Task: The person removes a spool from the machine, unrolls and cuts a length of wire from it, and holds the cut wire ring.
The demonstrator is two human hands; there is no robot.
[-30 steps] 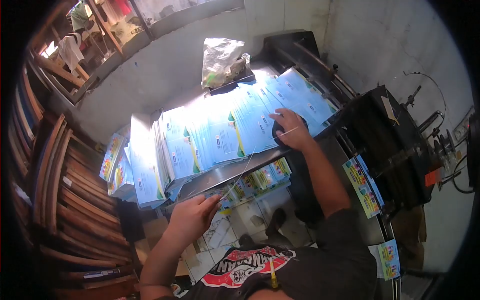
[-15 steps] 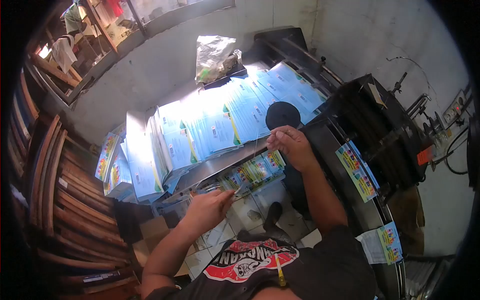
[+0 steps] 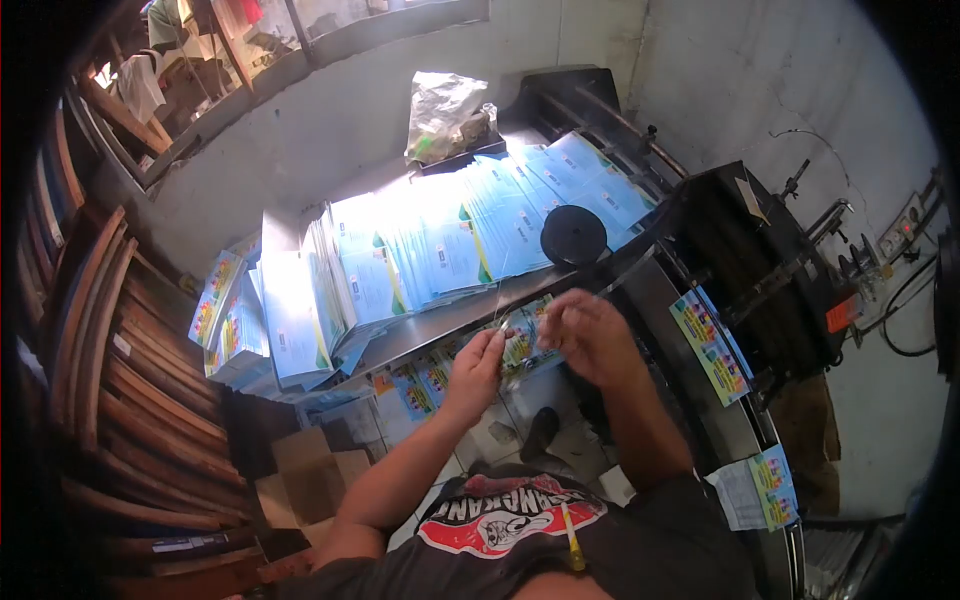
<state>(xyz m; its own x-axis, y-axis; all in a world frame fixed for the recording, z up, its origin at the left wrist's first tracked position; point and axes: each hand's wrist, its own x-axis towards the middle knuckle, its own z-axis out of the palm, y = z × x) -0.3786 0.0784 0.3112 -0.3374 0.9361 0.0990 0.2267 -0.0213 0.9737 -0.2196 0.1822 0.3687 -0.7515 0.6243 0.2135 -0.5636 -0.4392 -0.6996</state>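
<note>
My left hand (image 3: pixel 477 374) is closed in a pinch near the front edge of the metal table, with a small shiny piece at its fingertips and a thin strand rising from it. To its right is my right hand (image 3: pixel 588 335), its fingers curled and slightly blurred; whether it holds anything is unclear. Behind both hands lie long rows of blue printed booklets (image 3: pixel 445 255). A round black disc (image 3: pixel 573 236) rests at their right end. Colourful printed sheets (image 3: pixel 432 378) show below the table edge, partly hidden by my hands.
A crumpled plastic bag (image 3: pixel 447 115) stands behind the booklets. The black machine (image 3: pixel 740 260) is at the right, with printed sheets (image 3: pixel 710 345) on its side. Wooden slats (image 3: pixel 165 430) fill the left, near an open cardboard box (image 3: pixel 308 480). A wall socket (image 3: pixel 905 228) is far right.
My left hand has moved up and right, and my right hand has come down, so they are closer together. More of the colourful sheets and the cardboard box shows.
</note>
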